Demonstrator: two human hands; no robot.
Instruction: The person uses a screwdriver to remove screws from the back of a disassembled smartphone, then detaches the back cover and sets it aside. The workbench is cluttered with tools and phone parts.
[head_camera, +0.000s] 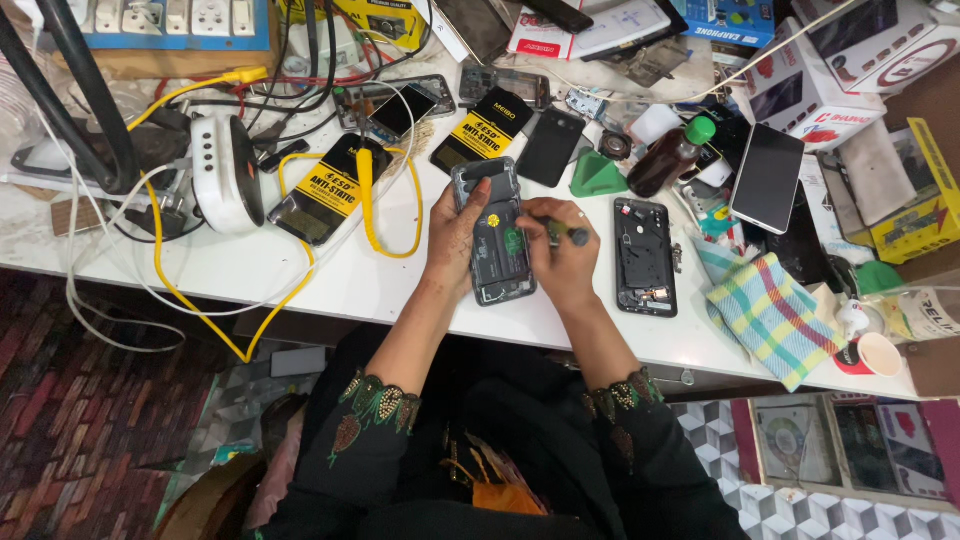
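Opened phone: flat on the white worktop, inside facing up, long axis running away from the body; lying so because the bared interior has to face the tool from above.
Left hand: laid along the phone's left edge, fingers bent over onto its frame, pressing it down; apparently there to stop it sliding under the tool's push.
Right hand: closed around a small screwdriver, thumb and fingers pinching the shaft, knuckles over the phone's right edge.
Screwdriver: tip aimed left and inward to the mid part of the phone, near a green patch inside; exact contact point too small to tell.
Phone relative to hands: between the two, touching both, directly in front of the body and close to the worktop's near edge.
Second phone body: just right of the right hand, also opened and flat, apart from it, untouched.
Checked cloth: further right, crumpled at the near edge.
Dark phone: beyond the hands, face down or blank, apart from them.
Green wedge: just beyond the right hand, beside a brown bottle with green cap.
Yellow-and-black anti-static bags: left and behind, one crossed by a yellow cable.
White round device: far left among tangled cables, well apart from the hands.
Boxes: stacked at the far right, out of reach of the work.
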